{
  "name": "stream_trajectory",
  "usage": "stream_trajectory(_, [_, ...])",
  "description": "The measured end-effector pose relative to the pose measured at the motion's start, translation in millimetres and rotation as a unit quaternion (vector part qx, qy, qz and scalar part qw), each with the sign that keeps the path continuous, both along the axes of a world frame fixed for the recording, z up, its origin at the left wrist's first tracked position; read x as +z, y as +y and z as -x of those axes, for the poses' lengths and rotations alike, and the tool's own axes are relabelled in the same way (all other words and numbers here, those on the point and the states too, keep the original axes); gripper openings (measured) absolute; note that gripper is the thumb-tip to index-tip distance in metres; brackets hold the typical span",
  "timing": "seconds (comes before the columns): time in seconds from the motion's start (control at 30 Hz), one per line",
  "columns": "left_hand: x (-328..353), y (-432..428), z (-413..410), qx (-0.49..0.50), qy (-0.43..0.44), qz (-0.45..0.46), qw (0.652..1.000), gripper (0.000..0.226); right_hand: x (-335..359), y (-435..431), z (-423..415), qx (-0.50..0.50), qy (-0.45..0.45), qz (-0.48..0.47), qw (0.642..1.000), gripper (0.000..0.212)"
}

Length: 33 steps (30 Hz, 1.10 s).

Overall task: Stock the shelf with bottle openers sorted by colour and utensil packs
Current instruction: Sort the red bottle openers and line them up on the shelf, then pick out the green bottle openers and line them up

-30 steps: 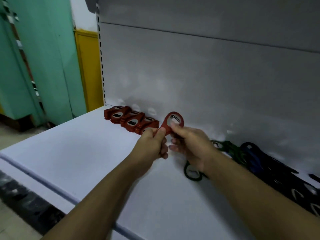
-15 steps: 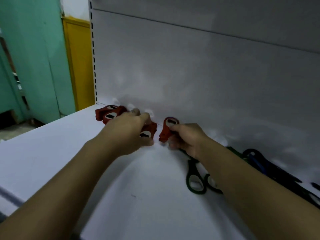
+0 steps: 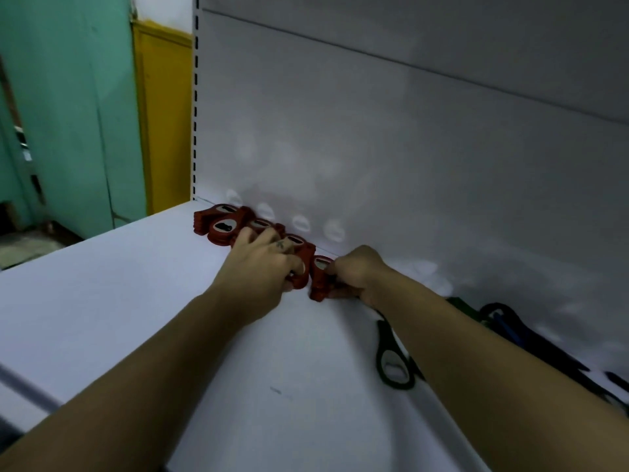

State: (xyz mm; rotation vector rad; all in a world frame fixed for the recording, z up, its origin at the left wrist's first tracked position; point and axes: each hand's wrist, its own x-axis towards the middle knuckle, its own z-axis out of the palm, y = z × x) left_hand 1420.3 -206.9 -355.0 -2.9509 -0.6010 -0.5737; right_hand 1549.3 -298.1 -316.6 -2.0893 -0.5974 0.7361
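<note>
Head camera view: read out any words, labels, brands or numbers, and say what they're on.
No readable text.
The red plastic bottle openers: no lettering visible.
The white shelf board and grey back panel: no print visible.
The dark-handled bottle openers at right: too blurred to tell.

This is a shop aisle: a white metal display shelf point(image 3: 136, 301) stands against a plain grey back panel point(image 3: 408, 148), with a slotted upright point(image 3: 195, 97) at its left edge. Identical goods lie on it in colour groups, red bottle openers point(image 3: 221, 226) in a row along the back, dark green openers point(image 3: 394, 362) and black and blue ones point(image 3: 510, 332) further right. Beside the unit are a teal wall point(image 3: 68, 97) and a yellow panel point(image 3: 163, 114).
</note>
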Motion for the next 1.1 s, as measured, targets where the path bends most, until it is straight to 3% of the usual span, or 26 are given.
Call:
stream_trajectory(0.13, [-6.8, -0.7, -1.9, -0.013, -0.047, 0.013, 0.999, 0.028, 0.6, -3.8, -0.4, 0.002, -0.025, 0.017, 1.0, 0.018])
stream_trajectory(0.2, [-8.4, -0.1, -1.6, -0.018, -0.055, 0.013, 0.998, 0.025, 1.4, -8.1, 0.4, 0.016, 0.003, 0.01, 1.0, 0.009])
stream_trajectory(0.6, [-10.6, 2.2, -5.4, -0.002, -0.077, 0.024, 0.997, 0.031, -0.1, -16.3, 10.2, 0.02, 0.061, -0.045, 0.997, 0.008])
stream_trajectory(0.7, [-3.5, -8.0, -4.9, -0.005, -0.086, 0.032, 0.996, 0.035, 3.9, -29.6, 3.3, 0.003, -0.012, -0.035, 0.999, 0.01])
stream_trajectory(0.83, [6.7, -30.5, -6.4, -0.029, -0.124, 0.027, 0.991, 0.03, 13.1, -72.8, -14.0, 0.02, -0.201, 0.008, 0.979, 0.046])
stream_trajectory(0.93, [19.7, -51.2, -9.9, -0.061, -0.121, 0.054, 0.989, 0.028, 21.7, -111.0, -24.2, 0.049, -0.325, 0.071, 0.942, 0.046])
stream_trajectory(1.1, [29.5, -110.7, -34.4, -0.104, -0.03, 0.095, 0.99, 0.036, 18.9, -170.0, -33.7, 0.044, -0.401, 0.152, 0.902, 0.036])
